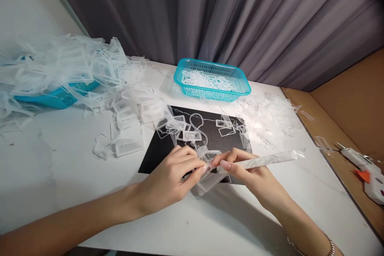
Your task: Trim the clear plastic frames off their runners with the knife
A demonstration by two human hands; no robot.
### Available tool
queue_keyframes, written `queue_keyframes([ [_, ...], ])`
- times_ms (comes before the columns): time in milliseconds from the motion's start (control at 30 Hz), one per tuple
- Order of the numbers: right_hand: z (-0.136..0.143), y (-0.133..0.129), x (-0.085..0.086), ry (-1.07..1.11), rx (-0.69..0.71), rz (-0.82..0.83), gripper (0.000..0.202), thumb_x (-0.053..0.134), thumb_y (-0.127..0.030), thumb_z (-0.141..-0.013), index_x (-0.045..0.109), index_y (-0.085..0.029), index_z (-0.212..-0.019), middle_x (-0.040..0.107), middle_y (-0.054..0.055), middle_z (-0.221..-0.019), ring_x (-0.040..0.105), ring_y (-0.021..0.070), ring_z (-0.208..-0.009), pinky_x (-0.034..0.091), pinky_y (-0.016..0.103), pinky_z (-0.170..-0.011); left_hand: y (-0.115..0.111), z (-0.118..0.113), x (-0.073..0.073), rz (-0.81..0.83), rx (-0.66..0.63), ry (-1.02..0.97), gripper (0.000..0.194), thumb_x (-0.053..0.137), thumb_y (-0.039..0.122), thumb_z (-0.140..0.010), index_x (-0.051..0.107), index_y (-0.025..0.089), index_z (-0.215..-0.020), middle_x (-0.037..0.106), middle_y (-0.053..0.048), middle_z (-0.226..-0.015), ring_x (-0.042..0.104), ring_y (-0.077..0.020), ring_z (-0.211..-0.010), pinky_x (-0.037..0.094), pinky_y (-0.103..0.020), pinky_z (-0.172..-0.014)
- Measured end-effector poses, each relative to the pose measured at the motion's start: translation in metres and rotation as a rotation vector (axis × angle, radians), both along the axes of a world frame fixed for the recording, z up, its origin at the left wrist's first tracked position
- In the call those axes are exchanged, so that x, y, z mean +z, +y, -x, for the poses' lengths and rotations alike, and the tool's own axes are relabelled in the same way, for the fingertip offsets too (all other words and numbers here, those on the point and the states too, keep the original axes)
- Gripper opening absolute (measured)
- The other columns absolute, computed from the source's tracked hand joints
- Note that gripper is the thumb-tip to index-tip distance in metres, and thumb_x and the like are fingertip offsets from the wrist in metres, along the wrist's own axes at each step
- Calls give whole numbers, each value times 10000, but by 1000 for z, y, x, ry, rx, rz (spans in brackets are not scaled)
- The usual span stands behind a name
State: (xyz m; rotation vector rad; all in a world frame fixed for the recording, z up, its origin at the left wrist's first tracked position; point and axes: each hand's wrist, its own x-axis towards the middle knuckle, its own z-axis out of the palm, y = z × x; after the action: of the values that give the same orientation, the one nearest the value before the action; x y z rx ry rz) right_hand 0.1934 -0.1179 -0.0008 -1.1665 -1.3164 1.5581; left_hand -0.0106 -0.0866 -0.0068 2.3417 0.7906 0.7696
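And here it is, a flimsy, translucent plastic piece [207, 186], hanging just beneath the fingertips, over the near edge of a black rectangular mat [153, 156]. The left hand [177, 172] has thumb and forefinger pressed together, pinching at its top; the exact grip is too small to read. Right beside it, the right hand [249, 168] clasps a long, slim, white plastic-wrapped stick [270, 160] between thumb and fingers, its far end pointing off to the right, fingertips close to the left's.

Just beyond the hands, thin clear rectangular plastic frames [192, 135] lie tangled on the mat. Behind the mat, a turquoise perforated plastic basket [207, 94] holds white, stringy plastic strips [207, 80]. A big heap of translucent plastic pieces [72, 62] sprawls left, another whitish plastic pile [267, 116] right, all on a white tabletop [60, 176]. Far right, a white glue gun with an orange trigger [360, 164]; at the back, grey pleated curtains [195, 12].
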Motion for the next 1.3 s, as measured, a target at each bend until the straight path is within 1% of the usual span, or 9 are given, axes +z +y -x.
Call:
queue_keyframes([
  [233, -3, 3, 1, -25, 0, 2, 197, 559, -343, -861, 579, -202, -724, 645, 51, -944, 589, 193, -933, 478, 335, -787, 0, 1, -6, -303, 37, -56, 149, 523, 62, -819, 632, 163, -816, 646, 13, -684, 563, -123, -697, 371, -289, -674],
  [500, -3, 3, 0, 24, 20, 34, 189, 555, -299, -866, 560, -201, -704, 666, 49, -954, 599, 193, -974, 474, 336, -818, -2, -1, -9, -427, 55, -66, 207, 569, 29, -776, 615, 155, -934, 708, 9, -765, 626, -134, -708, 382, -301, -672],
  [700, 0, 1, 3, -2, -16, 53, 222, 572, -334, -851, 554, -207, -669, 671, 46, -1017, 583, 204, -1036, 451, 348, -868, -2, -1, -13, -614, 74, 14, 218, 574, 42, -783, 601, 127, -981, 725, -23, -800, 654, -154, -715, 404, -325, -678],
  [800, 1, 1, 2, -4, -51, 83, 252, 586, -370, -836, 514, -209, -656, 690, 34, -912, 604, 201, -971, 445, 340, -847, -3, -2, -14, -686, 82, 62, 205, 572, 42, -783, 604, 112, -974, 712, -17, -727, 649, -148, -665, 418, -332, -678],
  [900, 4, -1, 1, -95, -118, 60, 286, 589, -408, -825, 490, -212, -642, 665, 12, -774, 609, 187, -834, 448, 296, -725, -4, -3, -14, -752, 79, 107, 166, 573, 49, -785, 615, 97, -938, 700, -16, -683, 624, -134, -601, 424, -331, -652],
  [967, 5, -2, 2, -175, -154, 31, 299, 584, -423, -823, 489, -213, -632, 638, 0, -721, 592, 177, -764, 429, 275, -654, -4, -3, -14, -787, 65, 127, 146, 586, 54, -779, 618, 83, -918, 701, -23, -690, 615, -133, -587, 422, -337, -644],
  [1033, 6, -3, 3, -210, -156, 21, 297, 574, -424, -829, 495, -216, -633, 643, 3, -733, 589, 180, -779, 419, 267, -639, -4, -3, -13, -799, 63, 138, 139, 604, 54, -770, 619, 68, -907, 693, -22, -675, 616, -137, -586, 420, -343, -646],
  [1167, 7, -4, 6, -146, -130, 45, 275, 572, -397, -837, 493, -220, -643, 683, 16, -831, 606, 194, -875, 441, 276, -712, -5, -4, -11, -792, 85, 149, 112, 610, 59, -772, 619, 71, -883, 670, -3, -616, 611, -130, -575, 421, -338, -643],
  [1300, 8, -5, 6, -105, -115, 66, 264, 571, -389, -839, 494, -223, -649, 684, 24, -845, 612, 205, -893, 448, 308, -772, -5, -5, -9, -826, 84, 165, 77, 595, 62, -781, 621, 90, -848, 681, -3, -630, 604, -123, -575, 422, -334, -641],
])
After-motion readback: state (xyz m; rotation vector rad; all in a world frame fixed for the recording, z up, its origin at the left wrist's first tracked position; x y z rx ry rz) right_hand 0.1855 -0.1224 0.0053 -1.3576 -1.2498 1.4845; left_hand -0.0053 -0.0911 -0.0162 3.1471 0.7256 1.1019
